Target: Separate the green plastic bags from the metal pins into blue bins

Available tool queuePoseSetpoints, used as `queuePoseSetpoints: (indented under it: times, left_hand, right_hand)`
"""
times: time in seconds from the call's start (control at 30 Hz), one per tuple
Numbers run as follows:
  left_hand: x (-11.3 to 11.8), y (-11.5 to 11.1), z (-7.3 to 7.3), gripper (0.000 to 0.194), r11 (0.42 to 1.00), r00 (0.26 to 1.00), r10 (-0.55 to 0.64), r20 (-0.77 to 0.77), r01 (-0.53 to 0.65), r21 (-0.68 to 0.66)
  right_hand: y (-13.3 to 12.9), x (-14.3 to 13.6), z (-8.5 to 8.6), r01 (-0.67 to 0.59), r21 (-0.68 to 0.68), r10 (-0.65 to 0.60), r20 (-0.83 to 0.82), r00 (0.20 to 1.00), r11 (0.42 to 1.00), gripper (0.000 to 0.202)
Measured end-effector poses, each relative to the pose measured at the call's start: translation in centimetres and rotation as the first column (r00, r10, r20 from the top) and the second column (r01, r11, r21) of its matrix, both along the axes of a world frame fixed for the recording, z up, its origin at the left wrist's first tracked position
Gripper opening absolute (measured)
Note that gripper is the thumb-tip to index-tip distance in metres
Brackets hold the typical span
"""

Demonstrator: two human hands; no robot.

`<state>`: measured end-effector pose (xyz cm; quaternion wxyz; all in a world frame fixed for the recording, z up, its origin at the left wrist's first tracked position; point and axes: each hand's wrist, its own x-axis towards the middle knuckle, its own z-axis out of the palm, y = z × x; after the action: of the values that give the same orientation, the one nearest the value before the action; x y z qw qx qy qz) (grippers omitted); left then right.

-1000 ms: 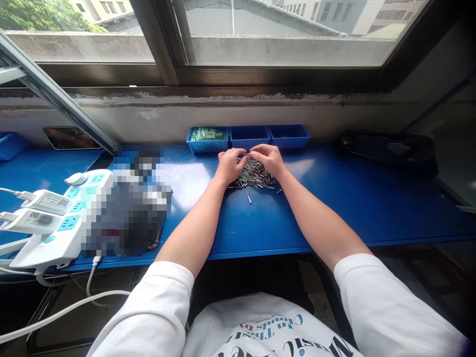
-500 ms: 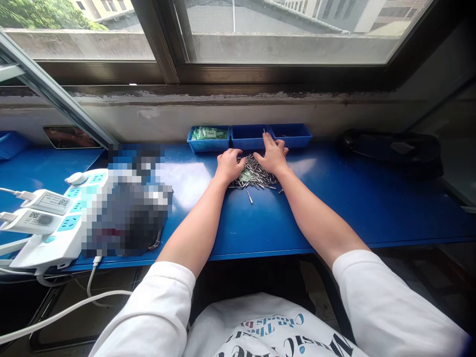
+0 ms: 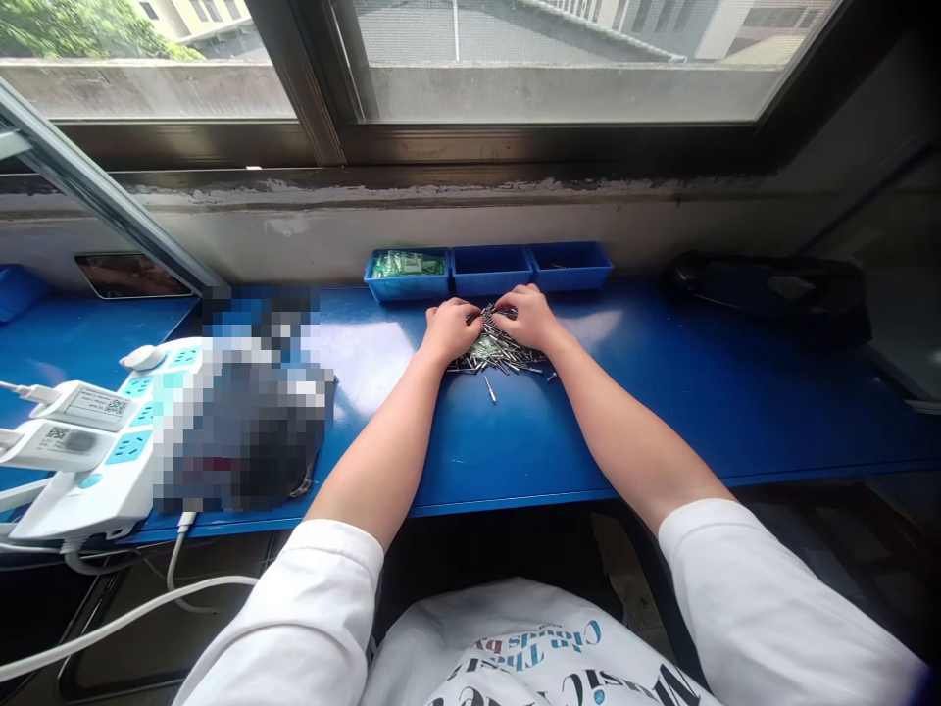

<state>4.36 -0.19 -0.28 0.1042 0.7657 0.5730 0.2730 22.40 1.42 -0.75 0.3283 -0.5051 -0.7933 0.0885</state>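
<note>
A: Closest to the camera I see two white sleeves and a white cloth with printed letters on the lap. The forearms go forward over the blue desk (image 3: 662, 392).

B: And what lies on the desk on the way to the pile of pins (image 3: 500, 351)?

A: Far to the left of the pile there is a white power strip (image 3: 110, 461) with white plugs in it, next to a blurred dark thing. One single pin (image 3: 486, 387) lies just on the near side of the pile, apart from it.

B: What do the hands do?

A: The left hand (image 3: 450, 329) rests on the left edge of the pile, fingers curled down into the pins. The right hand (image 3: 527, 316) rests on the right edge, also curled. The fingertips of both meet above the far part of the pile and seem to pinch some pins between them; how many, I cannot tell.

B: And behind the pile?

A: Three blue trays stand in a row just behind it, against the wall. The left tray (image 3: 406, 274) holds green parts, the middle tray (image 3: 491, 269) is directly behind the hands, and the right tray (image 3: 569, 265) is beside it. Above them is the window.
</note>
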Motion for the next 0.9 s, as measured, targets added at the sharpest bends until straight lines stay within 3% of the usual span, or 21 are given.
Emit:
queuePoseSetpoints:
  times: [0.13, 0.57, 0.8, 0.9]
  left_hand:
    - [0.00, -0.06, -0.02, 0.024, 1.000, 1.000, -0.003, 0.007, 0.003, 0.002]
    - [0.18, 0.38, -0.43, 0.015, 1.000, 1.000, -0.008, 0.019, 0.008, 0.015]
    - [0.24, 0.13, -0.19, 0.014, 0.998, 0.999, -0.013, 0.050, 0.010, 0.060]
    - [0.19, -0.02, -0.01, 0.014, 0.996, 0.997, -0.032, 0.073, 0.025, 0.088]
  right_hand:
    - [0.02, -0.33, -0.57, -0.018, -0.058, 0.021, 0.056, 0.998, 0.998, 0.022]
    - [0.18, -0.73, -0.66, -0.036, -0.050, 0.038, 0.039, 0.999, 0.998, 0.015]
    - [0.14, -0.78, -0.63, -0.051, 0.066, 0.054, -0.037, 0.998, 0.997, 0.029]
    - [0.13, -0.70, -0.44, -0.106, 0.091, 0.114, -0.084, 0.990, 0.990, 0.021]
